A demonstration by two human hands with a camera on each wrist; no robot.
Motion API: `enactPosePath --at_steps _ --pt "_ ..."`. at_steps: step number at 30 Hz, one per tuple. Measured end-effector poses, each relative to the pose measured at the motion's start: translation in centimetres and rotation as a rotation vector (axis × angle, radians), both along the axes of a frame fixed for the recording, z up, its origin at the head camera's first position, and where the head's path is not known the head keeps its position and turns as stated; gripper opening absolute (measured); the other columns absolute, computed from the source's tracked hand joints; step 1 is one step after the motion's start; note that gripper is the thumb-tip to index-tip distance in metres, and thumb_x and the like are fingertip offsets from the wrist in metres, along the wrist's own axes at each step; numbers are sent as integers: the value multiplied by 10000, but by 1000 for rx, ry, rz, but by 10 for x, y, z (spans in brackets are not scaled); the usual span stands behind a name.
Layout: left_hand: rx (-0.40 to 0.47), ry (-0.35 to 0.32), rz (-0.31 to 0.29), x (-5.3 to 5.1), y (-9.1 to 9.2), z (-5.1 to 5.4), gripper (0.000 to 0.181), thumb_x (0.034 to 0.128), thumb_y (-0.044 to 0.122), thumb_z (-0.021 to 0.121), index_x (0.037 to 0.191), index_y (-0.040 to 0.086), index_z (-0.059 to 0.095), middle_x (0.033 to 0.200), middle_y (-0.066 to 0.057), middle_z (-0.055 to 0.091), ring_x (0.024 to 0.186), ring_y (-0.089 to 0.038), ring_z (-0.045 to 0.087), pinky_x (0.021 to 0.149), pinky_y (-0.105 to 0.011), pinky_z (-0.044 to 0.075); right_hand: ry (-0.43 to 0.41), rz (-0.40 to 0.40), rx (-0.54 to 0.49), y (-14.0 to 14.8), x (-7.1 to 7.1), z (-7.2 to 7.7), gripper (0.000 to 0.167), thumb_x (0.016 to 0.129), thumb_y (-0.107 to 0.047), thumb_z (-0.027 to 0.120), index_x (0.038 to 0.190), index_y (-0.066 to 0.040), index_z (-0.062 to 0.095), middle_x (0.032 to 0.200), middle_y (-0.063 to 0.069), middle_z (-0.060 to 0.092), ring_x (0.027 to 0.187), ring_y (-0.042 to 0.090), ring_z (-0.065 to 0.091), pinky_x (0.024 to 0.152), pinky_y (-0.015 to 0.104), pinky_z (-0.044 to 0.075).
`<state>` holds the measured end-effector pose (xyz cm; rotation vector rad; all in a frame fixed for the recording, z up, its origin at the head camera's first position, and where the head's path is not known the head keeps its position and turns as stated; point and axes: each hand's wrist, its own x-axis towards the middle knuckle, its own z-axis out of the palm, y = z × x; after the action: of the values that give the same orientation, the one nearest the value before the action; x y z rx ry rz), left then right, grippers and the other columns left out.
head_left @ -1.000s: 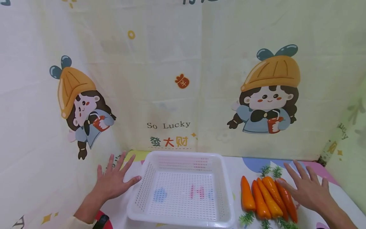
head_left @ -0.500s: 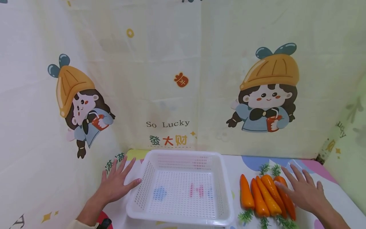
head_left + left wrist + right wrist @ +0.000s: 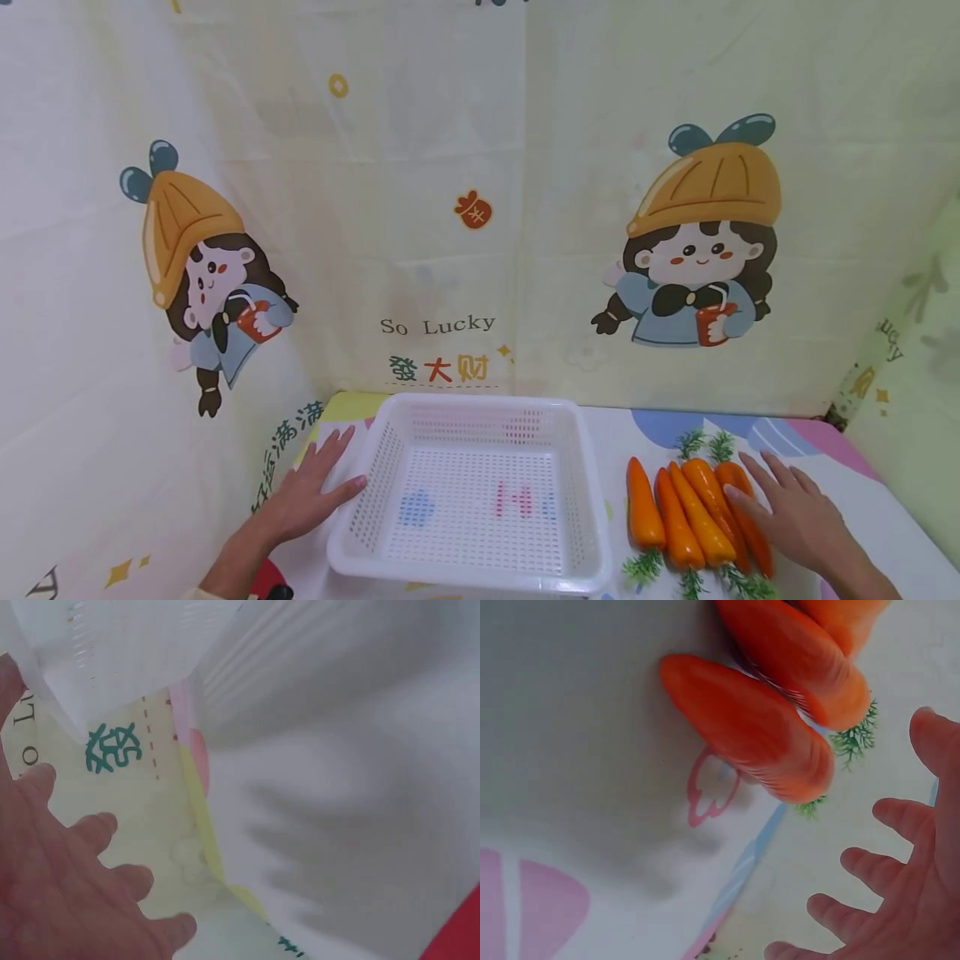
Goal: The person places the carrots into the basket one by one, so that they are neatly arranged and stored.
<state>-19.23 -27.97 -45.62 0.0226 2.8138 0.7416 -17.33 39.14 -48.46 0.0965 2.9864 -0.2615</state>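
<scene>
A white perforated plastic basket point(image 3: 472, 575) lies at the middle of the table with nothing in it. My left hand point(image 3: 303, 500) is spread beside its left wall, thumb toward the rim, holding nothing; the left wrist view shows the same hand point(image 3: 75, 877) with fingers apart. Several orange carrots point(image 3: 699, 517) with green tops lie side by side right of the basket. At their right edge hovers my right hand point(image 3: 802, 517), fingers extended, its thumb overlapping the rightmost carrot in the head view. In the right wrist view a gap shows between the hand point(image 3: 900, 877) and the carrots point(image 3: 750, 727).
The table point(image 3: 862, 517) has a white cover with coloured patches. A pale printed cloth point(image 3: 555, 250) hangs behind it and along both sides. Part of a red patch point(image 3: 266, 577) shows near the left forearm.
Both hands have lowered slightly, and their fingers look less raised. The left hand's fingertips have come down toward the table. Basket and carrots keep their places; the head view has shifted slightly.
</scene>
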Motion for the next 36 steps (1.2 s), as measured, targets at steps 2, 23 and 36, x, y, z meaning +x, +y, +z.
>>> enactPosePath --at_steps 2,23,36 --pt "71 -46 2 0 1 -4 977 941 724 535 1690 311 62 1769 -176 21 1572 -575 -70 1154 -839 49 -7 -1 -12 0 0 -2 973 987 -725 452 1525 82 376 1501 479 290 1273 707 299 1000 860 330" --pt "645 -123 31 1 13 -31 802 1055 522 501 1660 441 -18 1787 -65 -1 1595 -484 189 1177 -721 344 -92 -253 -206 0 1 -8 1011 838 -646 754 1431 122 472 1287 416 579 995 460 634 805 566 592" --pt "838 -182 154 1 18 -41 763 1028 575 500 1636 530 42 1778 -52 109 1512 -431 415 1058 -484 573 -95 -278 -277 4 0 -12 861 841 -500 817 1273 197 557 1050 320 718 829 264 675 757 478 594"
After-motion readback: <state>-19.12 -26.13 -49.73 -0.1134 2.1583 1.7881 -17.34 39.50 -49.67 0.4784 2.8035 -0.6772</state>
